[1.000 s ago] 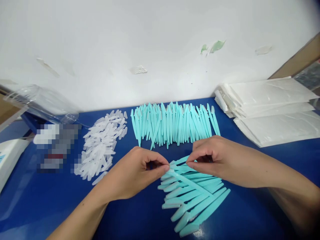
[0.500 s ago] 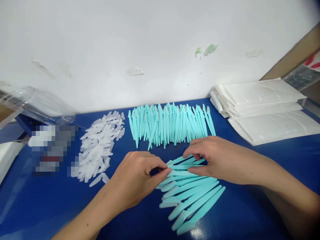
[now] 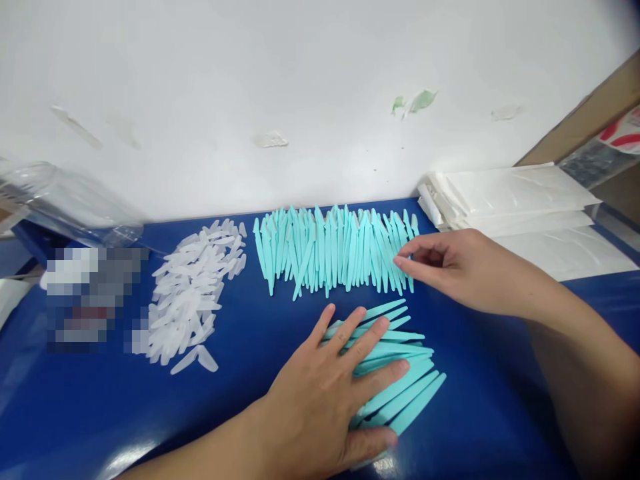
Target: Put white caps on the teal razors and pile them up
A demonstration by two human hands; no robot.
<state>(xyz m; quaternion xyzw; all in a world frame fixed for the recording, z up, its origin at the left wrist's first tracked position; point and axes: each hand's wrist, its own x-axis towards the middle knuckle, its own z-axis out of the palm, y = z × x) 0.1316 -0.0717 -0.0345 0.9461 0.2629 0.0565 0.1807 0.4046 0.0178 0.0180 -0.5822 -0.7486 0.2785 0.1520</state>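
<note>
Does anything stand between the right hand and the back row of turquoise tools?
Nothing visible does. The right hand already overlaps the right end of the back row; whether it touches is unclear. The left hand spreads over the nearer turquoise pile, out of the way.

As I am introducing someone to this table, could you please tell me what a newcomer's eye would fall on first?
Probably the row of turquoise sticks near the wall, with the right hand at its right end. Nearer the viewer, the left hand is spread over a second turquoise pile. Left of the row, a whitish heap stands out against the blue table.
</note>
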